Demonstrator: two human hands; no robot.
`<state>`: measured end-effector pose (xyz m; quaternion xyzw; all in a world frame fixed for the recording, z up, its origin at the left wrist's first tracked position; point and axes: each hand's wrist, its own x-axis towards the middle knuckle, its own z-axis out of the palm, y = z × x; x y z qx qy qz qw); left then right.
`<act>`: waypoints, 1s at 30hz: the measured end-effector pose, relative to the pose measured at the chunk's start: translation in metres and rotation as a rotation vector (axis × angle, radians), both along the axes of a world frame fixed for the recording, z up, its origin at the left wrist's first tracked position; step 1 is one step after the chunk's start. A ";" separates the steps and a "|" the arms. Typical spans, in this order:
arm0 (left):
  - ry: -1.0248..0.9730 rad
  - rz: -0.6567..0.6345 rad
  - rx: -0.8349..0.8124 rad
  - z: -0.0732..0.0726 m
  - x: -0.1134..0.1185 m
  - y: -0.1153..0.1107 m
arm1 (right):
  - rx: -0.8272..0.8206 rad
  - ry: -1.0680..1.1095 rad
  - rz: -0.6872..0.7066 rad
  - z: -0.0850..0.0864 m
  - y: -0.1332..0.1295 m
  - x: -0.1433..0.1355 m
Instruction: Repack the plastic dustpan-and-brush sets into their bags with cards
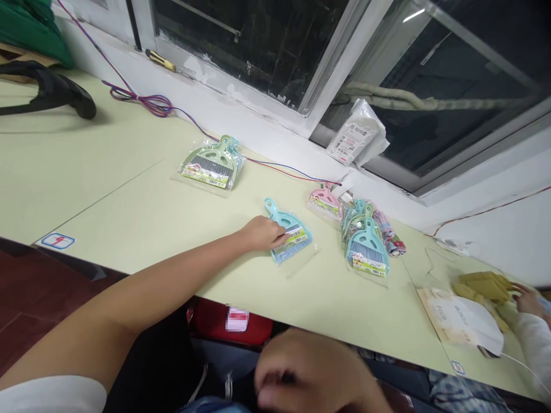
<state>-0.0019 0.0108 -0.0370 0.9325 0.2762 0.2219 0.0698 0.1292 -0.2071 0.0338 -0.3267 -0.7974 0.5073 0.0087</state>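
A light-blue dustpan and brush set [297, 236] in clear wrapping lies on the table, and my left hand [267, 234] is closed on its left side, by the handle. My right hand [293, 373] is low, in front of the table edge, blurred, with its fingers curled and nothing visible in them. To the right lies a stack of wrapped dustpan sets [368, 252], blue on top with green beneath. A pink set [326, 202] is behind it. Further left, a green dustpan set [212, 165] rests on top of a blue one.
Along the wall run a coiled cable [150, 104] and a screwdriver [161, 60]. A black curved object [47, 92] is at far left. A white packet [357, 133] leans by the window. At right, another person's hand [527, 299] touches yellow cloth [484, 287] beside a paper bag [443, 315].
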 end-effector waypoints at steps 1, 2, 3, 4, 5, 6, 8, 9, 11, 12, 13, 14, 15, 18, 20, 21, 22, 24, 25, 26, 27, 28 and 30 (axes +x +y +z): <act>-0.034 0.026 0.005 0.004 -0.003 0.000 | 0.115 -0.044 -0.153 0.019 0.018 0.013; -0.086 0.068 0.024 0.008 -0.006 0.001 | 0.209 -0.096 -0.318 0.030 0.040 0.027; -0.147 0.134 0.055 0.012 -0.011 0.004 | 0.292 -0.154 -0.468 0.034 0.063 0.041; -0.198 0.222 0.085 0.015 -0.016 0.009 | 0.380 -0.225 -0.627 0.030 0.087 0.054; -0.231 0.326 0.102 0.016 -0.022 0.015 | 0.477 -0.318 -0.787 0.021 0.110 0.064; -0.238 0.442 0.090 0.016 -0.028 0.022 | 0.560 -0.412 -0.905 0.008 0.130 0.073; -0.214 0.585 -0.063 0.012 -0.040 0.038 | 0.602 -0.502 -1.050 -0.021 0.157 0.083; -0.208 0.586 -0.177 0.009 -0.044 0.046 | 0.552 -0.495 -1.095 -0.034 0.163 0.086; -0.227 0.494 -0.353 0.003 -0.049 0.059 | 0.423 -0.439 -1.149 -0.053 0.167 0.090; -0.241 0.451 -0.405 0.000 -0.049 0.063 | 0.349 -0.397 -1.183 -0.057 0.165 0.091; -0.252 0.424 -0.436 -0.002 -0.048 0.067 | 0.277 -0.351 -1.217 -0.059 0.163 0.093; -0.258 0.415 -0.457 -0.004 -0.046 0.070 | 0.211 -0.304 -1.250 -0.060 0.161 0.095; -0.256 0.421 -0.472 -0.005 -0.042 0.071 | 0.154 -0.259 -1.276 -0.059 0.159 0.098; -0.209 0.438 -0.466 -0.006 -0.031 0.070 | 0.062 -0.149 -1.318 -0.059 0.161 0.102; -0.173 0.465 -0.421 -0.006 -0.025 0.066 | 0.041 -0.077 -1.352 -0.061 0.165 0.102; -0.164 0.489 -0.401 -0.006 -0.023 0.064 | 0.026 -0.030 -1.367 -0.063 0.166 0.100; -0.163 0.517 -0.389 -0.007 -0.022 0.062 | 0.013 0.022 -1.379 -0.065 0.168 0.099; -0.178 0.565 -0.398 -0.007 -0.021 0.060 | -0.006 0.118 -1.392 -0.068 0.170 0.094; -0.195 0.577 -0.416 -0.008 -0.021 0.060 | -0.005 0.154 -1.394 -0.069 0.170 0.093; -0.220 0.579 -0.436 -0.009 -0.022 0.061 | 0.002 0.181 -1.393 -0.069 0.170 0.092; -0.254 0.578 -0.454 -0.010 -0.023 0.062 | 0.010 0.198 -1.394 -0.069 0.169 0.091; -0.296 0.581 -0.467 -0.011 -0.024 0.063 | 0.014 0.206 -1.399 -0.068 0.169 0.090; -0.392 0.597 -0.490 -0.012 -0.025 0.065 | -0.001 0.207 -1.410 -0.065 0.168 0.090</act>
